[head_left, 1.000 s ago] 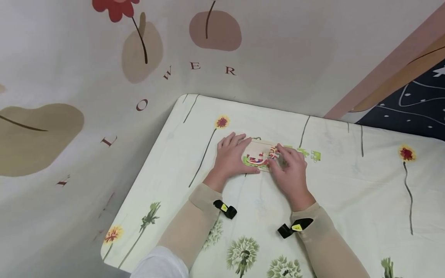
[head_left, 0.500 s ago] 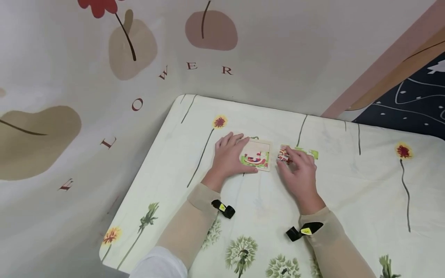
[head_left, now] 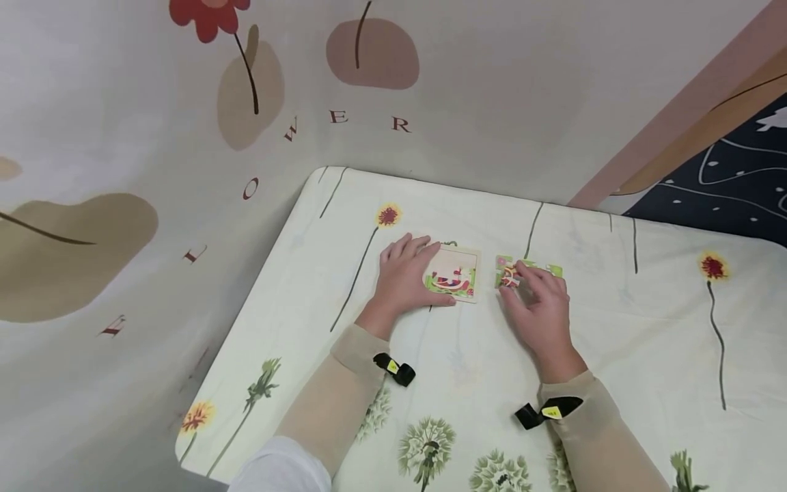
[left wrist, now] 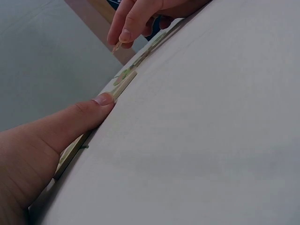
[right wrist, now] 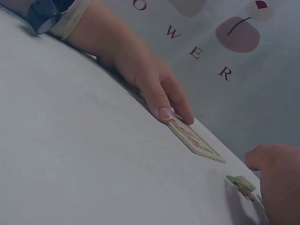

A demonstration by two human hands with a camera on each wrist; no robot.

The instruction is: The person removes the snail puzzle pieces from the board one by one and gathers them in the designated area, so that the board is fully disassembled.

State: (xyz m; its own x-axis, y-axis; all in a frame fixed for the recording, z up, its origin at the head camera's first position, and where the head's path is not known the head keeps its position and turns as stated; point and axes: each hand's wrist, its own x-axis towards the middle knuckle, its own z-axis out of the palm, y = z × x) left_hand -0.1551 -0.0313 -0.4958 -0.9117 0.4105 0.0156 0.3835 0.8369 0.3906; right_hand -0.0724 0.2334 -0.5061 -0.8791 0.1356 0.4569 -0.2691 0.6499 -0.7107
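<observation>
A wooden jigsaw board (head_left: pixel 462 258) lies on the table in the head view, partly filled with red, white and green picture along its lower part; its upper part is bare wood. My left hand (head_left: pixel 402 277) spans the board's left side, its straight thumb pressing the near rim and its fingers spread over the far left. Just right of the board, my right hand (head_left: pixel 541 314) pinches a small puzzle piece (left wrist: pixel 117 46) between thumb and index finger, a little above the cloth. Beneath and behind that hand lie green puzzle pieces (head_left: pixel 555 270), partly covered by the fingers.
A flower-printed cloth (head_left: pixel 621 328) covers the table, whose back edge meets a wall hanging (head_left: pixel 492 137) with printed letters. The table's left edge (head_left: pixel 246 307) slants down beside the left forearm. Black straps (head_left: pixel 550 412) with small cameras sit on both wrists.
My right hand has moved right, off the board, with a red-and-white puzzle piece, and now hovers by the loose pieces. My left hand stays on the board.
</observation>
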